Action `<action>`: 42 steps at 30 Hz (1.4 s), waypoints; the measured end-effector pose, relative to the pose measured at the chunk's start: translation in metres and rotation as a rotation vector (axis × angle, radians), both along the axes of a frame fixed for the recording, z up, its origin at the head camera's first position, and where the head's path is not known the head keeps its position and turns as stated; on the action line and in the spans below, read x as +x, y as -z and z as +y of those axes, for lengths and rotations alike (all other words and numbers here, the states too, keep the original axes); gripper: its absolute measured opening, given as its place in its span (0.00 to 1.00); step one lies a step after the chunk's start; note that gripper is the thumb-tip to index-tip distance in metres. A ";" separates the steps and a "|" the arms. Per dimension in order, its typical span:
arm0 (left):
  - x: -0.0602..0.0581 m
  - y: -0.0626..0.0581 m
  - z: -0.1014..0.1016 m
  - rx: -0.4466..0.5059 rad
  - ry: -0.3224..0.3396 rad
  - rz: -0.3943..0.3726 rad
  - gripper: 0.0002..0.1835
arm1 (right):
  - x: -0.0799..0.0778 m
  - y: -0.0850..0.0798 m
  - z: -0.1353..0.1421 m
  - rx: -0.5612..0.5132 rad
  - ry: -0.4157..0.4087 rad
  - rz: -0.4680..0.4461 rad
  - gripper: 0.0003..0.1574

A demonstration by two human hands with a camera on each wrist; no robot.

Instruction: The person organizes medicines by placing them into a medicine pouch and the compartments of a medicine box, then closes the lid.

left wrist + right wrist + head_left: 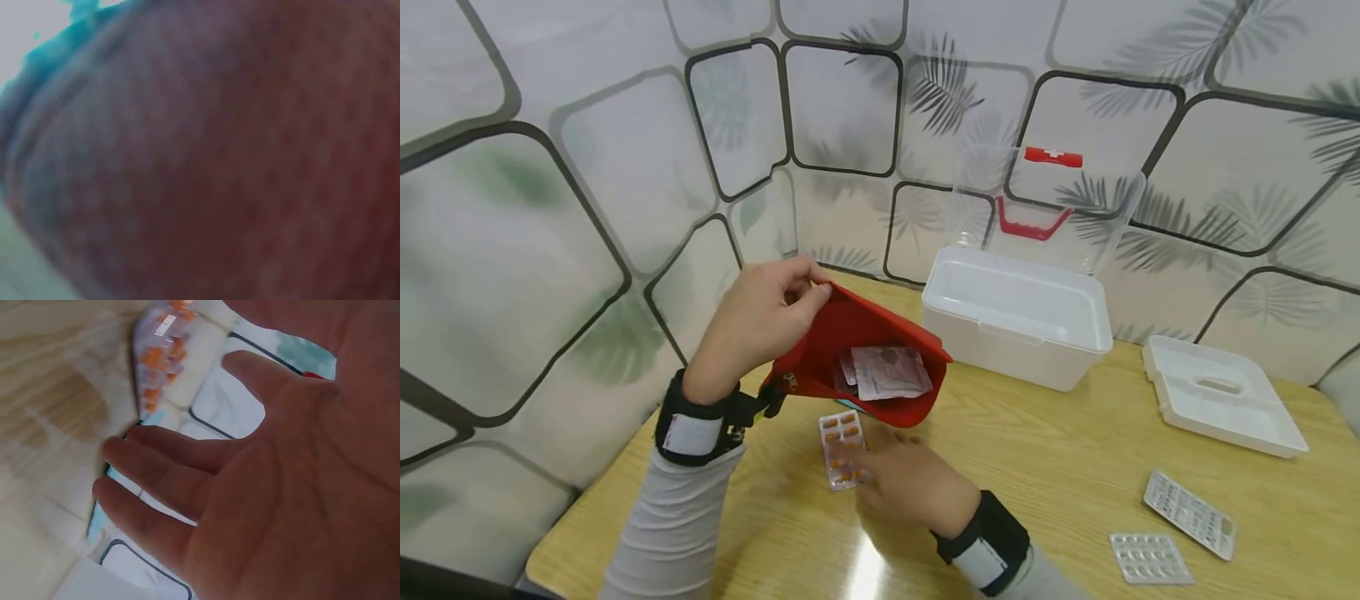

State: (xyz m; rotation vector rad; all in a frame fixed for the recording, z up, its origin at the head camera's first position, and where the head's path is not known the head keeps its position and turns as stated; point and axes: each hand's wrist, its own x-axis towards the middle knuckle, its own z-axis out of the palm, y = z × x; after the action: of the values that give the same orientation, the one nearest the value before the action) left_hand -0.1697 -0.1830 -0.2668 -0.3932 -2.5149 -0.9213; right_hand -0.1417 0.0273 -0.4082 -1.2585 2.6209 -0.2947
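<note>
My left hand (763, 312) pinches the upper edge of a red pouch (880, 321), which gapes toward me. Inside lie pale flat packets (891, 372). The left wrist view is filled by a blurred dark reddish surface (237, 175). My right hand (917, 479) is low over the table, its fingers loosely extended, beside a blister pack of orange capsules (842, 450). One finger reaches over that pack; whether it touches cannot be told. In the right wrist view the palm of the right hand (269, 475) shows nothing gripped, and the capsule blister pack (162, 356) appears beyond the fingers.
A white box (1015, 325) with a raised clear lid (1045, 208) and red handle stands at the back. To its right lies a white tray (1225, 396). Two silver blister packs (1191, 512) (1150, 558) rest at the table's (1030, 467) right. A patterned curtain (842, 108) surrounds it.
</note>
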 end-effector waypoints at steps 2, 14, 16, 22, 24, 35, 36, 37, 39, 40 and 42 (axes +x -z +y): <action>-0.001 -0.001 0.001 0.001 0.005 -0.009 0.07 | 0.001 0.003 0.000 0.001 0.003 0.032 0.33; -0.004 0.001 0.004 -0.003 -0.004 -0.016 0.07 | -0.003 -0.002 0.003 0.103 0.056 0.198 0.17; -0.004 0.002 0.005 -0.002 0.001 -0.013 0.07 | -0.004 -0.002 0.004 0.090 0.063 0.247 0.17; -0.004 0.002 0.005 -0.011 0.016 -0.003 0.07 | -0.007 0.000 0.006 0.050 0.052 0.273 0.15; -0.005 0.003 0.006 -0.013 0.015 -0.002 0.07 | -0.007 0.000 0.005 0.052 0.050 0.239 0.19; -0.005 0.004 0.007 -0.011 0.015 -0.019 0.07 | 0.003 -0.014 -0.002 0.060 -0.025 0.081 0.21; -0.005 0.004 0.007 -0.013 0.017 -0.018 0.07 | 0.004 -0.015 -0.002 0.049 -0.041 0.094 0.16; -0.006 0.004 0.006 -0.014 0.020 -0.017 0.08 | 0.004 -0.017 -0.002 0.034 -0.056 0.100 0.13; -0.006 0.005 0.006 -0.016 0.023 -0.018 0.08 | 0.006 -0.022 -0.001 -0.006 -0.086 0.102 0.08; -0.006 0.005 0.006 -0.016 0.024 -0.017 0.08 | 0.007 -0.026 -0.001 -0.028 -0.102 0.104 0.07; -0.005 0.006 0.006 -0.018 0.024 -0.015 0.08 | 0.010 -0.033 0.000 -0.089 -0.124 0.098 0.05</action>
State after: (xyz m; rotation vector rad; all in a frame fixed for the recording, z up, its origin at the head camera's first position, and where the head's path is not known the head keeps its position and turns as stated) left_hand -0.1751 -0.1771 -0.2726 -0.4244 -2.5391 -0.9153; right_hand -0.1316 0.0274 -0.3750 -1.4935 2.6221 -0.3400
